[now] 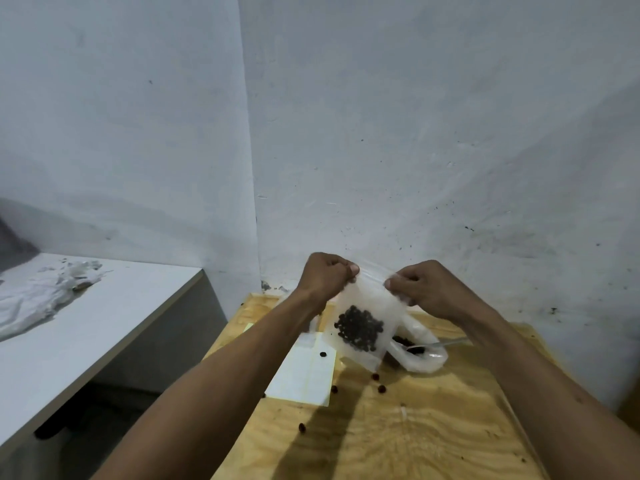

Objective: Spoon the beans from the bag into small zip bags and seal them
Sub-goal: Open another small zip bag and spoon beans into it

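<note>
A small clear zip bag (363,306) hangs in the air above the wooden table (415,427), with a clump of dark beans (360,328) in its lower half. My left hand (325,277) pinches the left end of its top strip and my right hand (422,289) pinches the right end. Behind and below it lies the larger plastic bean bag (420,355), open, with dark beans inside. A metal spoon (436,345) rests in its mouth, handle pointing right.
A stack of flat empty zip bags (304,372) lies on the table left of the held bag. Several loose beans (377,382) are scattered on the wood. A white table (104,323) with crumpled plastic (45,292) stands to the left. Walls close the corner behind.
</note>
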The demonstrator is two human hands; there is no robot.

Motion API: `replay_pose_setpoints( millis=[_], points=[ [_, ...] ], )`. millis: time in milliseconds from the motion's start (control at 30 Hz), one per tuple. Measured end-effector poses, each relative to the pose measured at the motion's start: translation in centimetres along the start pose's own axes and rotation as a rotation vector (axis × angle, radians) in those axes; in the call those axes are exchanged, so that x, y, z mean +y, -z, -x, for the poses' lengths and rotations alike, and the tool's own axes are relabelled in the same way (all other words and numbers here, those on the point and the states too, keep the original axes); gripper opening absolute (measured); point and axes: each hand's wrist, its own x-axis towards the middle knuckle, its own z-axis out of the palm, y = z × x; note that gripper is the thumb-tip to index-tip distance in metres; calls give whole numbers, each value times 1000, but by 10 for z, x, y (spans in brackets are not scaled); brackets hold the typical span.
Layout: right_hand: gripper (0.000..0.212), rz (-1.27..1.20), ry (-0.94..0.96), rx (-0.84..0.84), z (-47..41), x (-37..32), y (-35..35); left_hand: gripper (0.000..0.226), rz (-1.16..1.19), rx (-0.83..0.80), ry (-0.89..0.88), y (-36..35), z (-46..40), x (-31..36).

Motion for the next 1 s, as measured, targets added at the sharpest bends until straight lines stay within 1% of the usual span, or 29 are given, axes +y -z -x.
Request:
replay_pose_setpoints(
  millis=[67,100,200,233,267,300,333,367,433,467,500,533,600,633,667,733,833,867,933,1000],
  points=[
    [28,-20,-5,7,0,-2,6,18,17,23,3,7,-7,2],
    [30,-11,-2,22,-1,-3,8,15,26,31,7,8,-9,2],
    [48,24,-20,158,-3,-4,5,13,62,57,9,9,-13,4],
    [53,-1,-40,214,-3,-3,2,15,87,60,12,9,-15,4],
    [54,-66,-62,250,-4,-1,0,18,113,60,22,10,-16,3],
    [49,-171,-86,251,-4,1,-2,21,144,62,42,11,-19,1],
    [43,-297,-115,203,-3,2,-5,23,178,75,69,14,-20,1],
    [41,-419,-150,100,-2,2,-11,22,212,101,99,18,-22,0],
    [48,-576,-242,-152,-2,3,-26,15,267,155,169,27,-25,-3],
    [47,-631,-281,-231,-3,2,-35,12,278,159,215,33,-28,-7],
    [44,-717,-323,-269,-6,2,-44,17,273,133,275,38,-32,-12],
    [43,-826,-378,-276,-11,3,-52,34,247,73,359,44,-32,-17],
    [48,-948,-474,-252,-23,5,-64,81,154,-94,518,53,-32,-28],
    [51,-949,-503,-226,-32,8,-70,91,101,-143,547,57,-35,-37],
    [53,-935,-513,-207,-38,7,-75,85,79,-140,540,61,-38,-43],
    [53,-824,-498,-189,-48,3,-87,56,70,-83,498,72,-42,-48],
    [29,-557,-404,-105,-62,-9,-103,32,25,-49,442,87,-48,-52],
    [28,-496,-377,-83,-67,-11,-110,24,-17,-24,420,90,-51,-53],
    [33,-417,-349,-61,-77,-16,-125,32,-125,24,374,94,-57,-62],
    [35,-344,-333,-45,-86,-15,-143,26,-202,70,337,95,-58,-77]
  ],
)
